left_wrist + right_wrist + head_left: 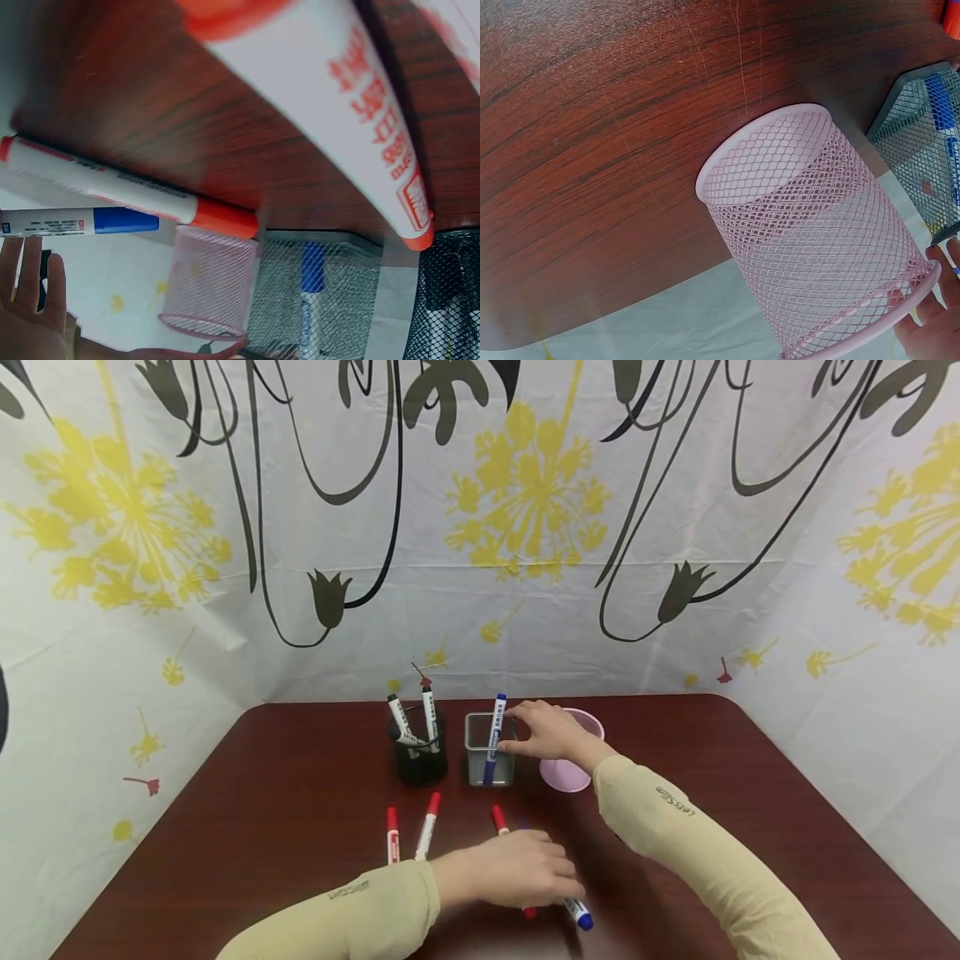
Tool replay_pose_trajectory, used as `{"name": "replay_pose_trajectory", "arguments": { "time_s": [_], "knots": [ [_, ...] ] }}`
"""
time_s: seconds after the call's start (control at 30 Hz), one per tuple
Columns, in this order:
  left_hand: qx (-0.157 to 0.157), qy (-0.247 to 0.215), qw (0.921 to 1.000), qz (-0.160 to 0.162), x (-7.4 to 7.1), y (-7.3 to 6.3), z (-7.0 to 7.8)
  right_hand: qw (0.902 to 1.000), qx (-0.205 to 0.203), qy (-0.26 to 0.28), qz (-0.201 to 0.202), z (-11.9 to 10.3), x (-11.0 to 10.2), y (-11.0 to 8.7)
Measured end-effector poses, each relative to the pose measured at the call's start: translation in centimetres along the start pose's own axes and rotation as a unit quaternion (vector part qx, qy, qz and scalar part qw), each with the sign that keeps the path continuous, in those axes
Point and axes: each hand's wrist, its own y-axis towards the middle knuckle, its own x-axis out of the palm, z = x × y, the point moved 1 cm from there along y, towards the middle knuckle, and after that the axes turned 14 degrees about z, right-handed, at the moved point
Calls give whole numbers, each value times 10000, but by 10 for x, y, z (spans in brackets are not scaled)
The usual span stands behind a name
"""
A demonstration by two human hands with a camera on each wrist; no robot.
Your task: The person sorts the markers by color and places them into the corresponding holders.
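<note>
My left hand (525, 870) is low over the front of the table, pinching a blue-capped marker (75, 221) whose end sticks out below the fingers. A red-capped marker (127, 184) lies partly under the same hand. Farther back, my right hand (551, 731) is at the rim of a grey mesh pen holder (477, 770), its fingers spread. Another blue marker (497, 722) leans in that holder, right beside the right fingertips. The right wrist passes over a pink mesh cup (817, 240).
A black mesh cup (422, 768) with several black-capped markers stands left of the grey holder. Two red markers, one upright in view (393, 835) and one slanted (429, 827), lie in front of it. A patterned cloth (525, 635) hangs behind the table (300, 793).
</note>
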Motion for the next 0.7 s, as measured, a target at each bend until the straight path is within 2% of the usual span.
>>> {"name": "replay_pose_trajectory", "arguments": {
  "time_s": [0.17,0.33,0.53,0.67,0.7],
  "knots": [
    [-142,-582,9973,423,-15,0,3,10000,41,-15,0,0,0,0],
    [-387,-1150,9895,790,-32,-2,5,10000,46,-5,5,1,1,0],
    [-725,-1777,9739,1215,-51,-6,5,10000,24,-6,-8,2,2,0],
    [-986,-2155,9625,1319,-64,-8,2,10000,-6,-17,8,2,2,1],
    [-1080,-2314,9577,1329,-67,-8,2,10000,-12,-17,15,2,2,1]
  ]
}}
